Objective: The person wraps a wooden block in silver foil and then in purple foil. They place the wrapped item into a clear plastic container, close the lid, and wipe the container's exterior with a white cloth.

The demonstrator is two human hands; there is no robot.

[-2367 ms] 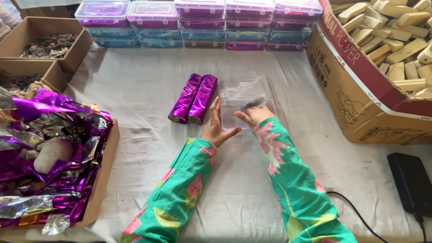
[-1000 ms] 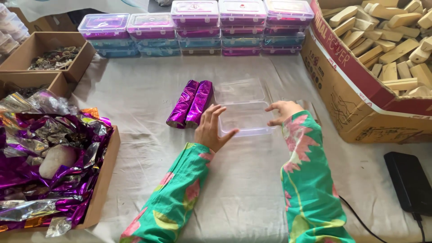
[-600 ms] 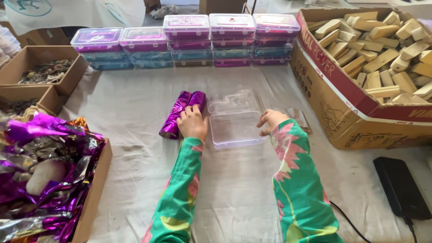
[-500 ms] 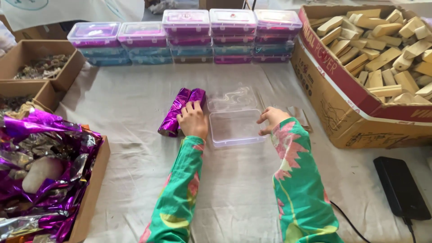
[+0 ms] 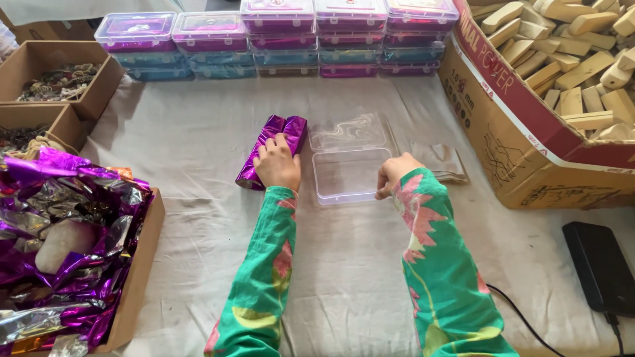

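1. Purple foil-wrapped bars (image 5: 271,149) lie under your left hand (image 5: 278,165), whose fingers grip them.
2. Your right hand (image 5: 395,174) pinches the clear open box (image 5: 347,173), at three o'clock of the bars.

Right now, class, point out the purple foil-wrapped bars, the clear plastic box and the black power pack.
purple foil-wrapped bars (image 5: 286,128), head view, upper end.
clear plastic box (image 5: 345,175), head view, base.
black power pack (image 5: 599,264), head view, top face.
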